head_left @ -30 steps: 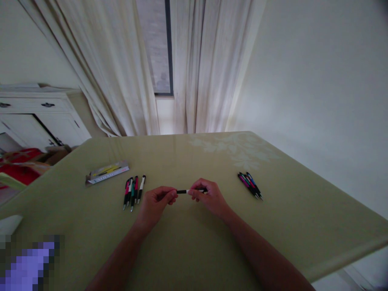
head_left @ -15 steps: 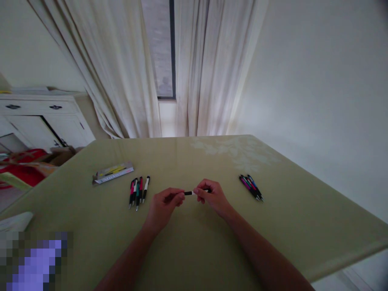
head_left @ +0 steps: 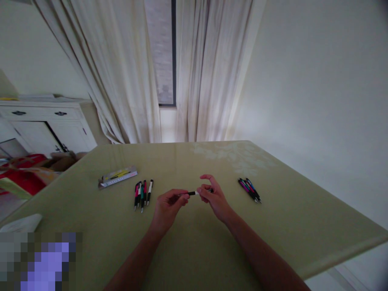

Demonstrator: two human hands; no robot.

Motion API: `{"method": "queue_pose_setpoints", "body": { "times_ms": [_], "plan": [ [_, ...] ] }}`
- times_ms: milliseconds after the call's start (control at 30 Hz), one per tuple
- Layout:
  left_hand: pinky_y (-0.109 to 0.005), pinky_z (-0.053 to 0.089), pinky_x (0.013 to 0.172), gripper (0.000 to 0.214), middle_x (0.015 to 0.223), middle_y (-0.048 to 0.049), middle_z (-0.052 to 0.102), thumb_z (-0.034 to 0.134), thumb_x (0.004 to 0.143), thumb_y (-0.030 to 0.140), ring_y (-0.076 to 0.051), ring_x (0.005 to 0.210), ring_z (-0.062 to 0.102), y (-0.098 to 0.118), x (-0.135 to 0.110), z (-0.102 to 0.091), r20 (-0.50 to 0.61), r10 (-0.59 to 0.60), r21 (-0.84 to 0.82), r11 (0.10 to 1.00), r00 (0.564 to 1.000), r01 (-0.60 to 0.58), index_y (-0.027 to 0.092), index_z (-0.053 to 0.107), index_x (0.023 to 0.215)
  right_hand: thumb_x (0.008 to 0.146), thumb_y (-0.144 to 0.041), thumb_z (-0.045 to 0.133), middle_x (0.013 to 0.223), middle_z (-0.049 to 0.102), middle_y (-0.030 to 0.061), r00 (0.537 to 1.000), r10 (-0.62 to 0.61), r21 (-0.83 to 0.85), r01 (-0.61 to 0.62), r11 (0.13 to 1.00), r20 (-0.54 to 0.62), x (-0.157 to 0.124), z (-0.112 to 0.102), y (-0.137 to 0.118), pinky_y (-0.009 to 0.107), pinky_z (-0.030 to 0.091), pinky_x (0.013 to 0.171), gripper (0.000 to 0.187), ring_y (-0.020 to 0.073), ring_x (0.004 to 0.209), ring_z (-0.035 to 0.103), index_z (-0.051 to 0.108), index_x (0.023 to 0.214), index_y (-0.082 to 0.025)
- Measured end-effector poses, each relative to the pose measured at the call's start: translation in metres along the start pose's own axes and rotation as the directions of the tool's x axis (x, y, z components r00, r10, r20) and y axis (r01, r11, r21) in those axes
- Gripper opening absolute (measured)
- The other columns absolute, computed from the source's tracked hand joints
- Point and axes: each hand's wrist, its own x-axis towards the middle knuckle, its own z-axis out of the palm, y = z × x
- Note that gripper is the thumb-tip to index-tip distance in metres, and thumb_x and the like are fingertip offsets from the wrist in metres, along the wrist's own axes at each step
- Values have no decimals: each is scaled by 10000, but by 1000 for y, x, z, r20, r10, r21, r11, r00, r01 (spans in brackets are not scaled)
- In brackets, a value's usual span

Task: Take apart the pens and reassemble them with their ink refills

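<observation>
A black-and-white pen (head_left: 192,193) is held level between my two hands, above the middle of the table. My left hand (head_left: 170,203) pinches one end between thumb and fingers. Gripping the other end, my right hand (head_left: 213,195) has its index finger lifted away while the thumb and other fingers stay closed. To the left lie several click pens (head_left: 142,196) in pink, white, teal and black, side by side. On the right a smaller bunch of pens (head_left: 249,190), purple, green and blue with black, rests slanted on the table.
A flat pen box (head_left: 119,178) lies at the left on the green-covered table (head_left: 194,250). A white object (head_left: 22,223) sits at the left edge, beside a blurred-out patch. Behind are curtains (head_left: 121,72), a white cabinet (head_left: 51,125) and red bags (head_left: 24,173); a wall stands right.
My right index finger has lifted off the pen and now points up and outward. The view has shifted slightly; both hands still hold the pen.
</observation>
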Motion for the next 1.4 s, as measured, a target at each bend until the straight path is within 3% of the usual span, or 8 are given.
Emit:
{"method": "queue_pose_setpoints", "body": {
  "times_ms": [333, 600, 700, 800, 900, 1000, 1233, 1400],
  "plan": [
    [-232, 546, 590, 271, 699, -39, 758, 851, 758, 404, -148, 629, 675, -1, 0, 0, -22, 3, -53, 999, 1000, -5, 166, 799, 876, 856, -521, 758, 650, 688, 5, 994, -94, -295, 76, 952, -49, -1, -3, -15, 261, 451, 505, 445, 138, 521, 572, 664, 1118, -173],
    [-319, 600, 787, 337, 977, -84, 796, 765, 851, 452, -211, 860, 745, -10, 0, 0, 130, 43, 60, 997, 991, -51, 183, 759, 1054, 779, -415, 864, 821, 732, 22, 992, -1, 178, 24, 984, -127, -18, 3, -2, 238, 472, 607, 320, 133, 683, 640, 707, 960, -202],
    [-371, 599, 801, 411, 1041, -105, 776, 595, 954, 507, -244, 906, 734, -14, 9, -19, 50, 32, 330, 943, 998, -47, 184, 714, 1180, 728, -498, 878, 894, 722, 35, 960, 8, 158, 38, 987, -281, -15, -32, -9, 243, 487, 614, 380, 144, 726, 640, 715, 911, -208],
    [-432, 560, 895, 359, 1084, -147, 730, 480, 992, 359, -286, 968, 701, -17, 19, -44, -91, 123, 778, 628, 988, -6, 130, 713, 1141, 718, -636, 808, 826, 681, 26, 905, -91, -124, 42, 991, -417, -7, -103, -27, 266, 473, 595, 524, 148, 650, 607, 724, 1007, -206],
    [-494, 488, 1012, 401, 1279, -218, 638, 504, 966, 281, -371, 1208, 602, -19, 21, -63, -124, 105, 975, 197, 987, 101, 80, 646, 1283, 941, -654, 473, 669, 621, 19, 875, -212, -767, -237, 596, -435, -5, -180, -46, 274, 413, 564, 554, 166, 585, 567, 749, 1007, -177],
    [-472, 529, 901, 457, 1325, -227, 604, 497, 996, 330, -385, 1171, 612, -19, 18, -71, -237, 4, 971, 24, 972, 237, 89, 561, 1379, 923, -534, 540, 648, 650, 74, 864, -212, -847, -350, 399, -457, -12, -228, -51, 305, 409, 625, 461, 231, 683, 621, 729, 714, -169],
    [-383, 499, 856, 320, 1173, -178, 678, 379, 1048, 231, -326, 1108, 646, -20, 19, -82, -226, -86, 974, -16, 970, 225, 127, 649, 1184, 897, -325, 577, 967, 754, 157, 861, -200, -878, -429, 212, -468, -32, -246, -24, 354, 482, 790, 281, 298, 907, 696, 791, 973, -159],
    [-424, 476, 880, 335, 1213, -172, 677, 410, 1050, 241, -355, 1142, 600, -22, 21, -81, -171, 14, 983, 74, 985, 170, 164, 706, 1187, 959, -367, 523, 1045, 705, 175, 859, -282, -903, -387, 187, -427, -19, -214, -19, 410, 492, 924, 364, 303, 999, 669, 737, 1131, -128]
  ]
}}
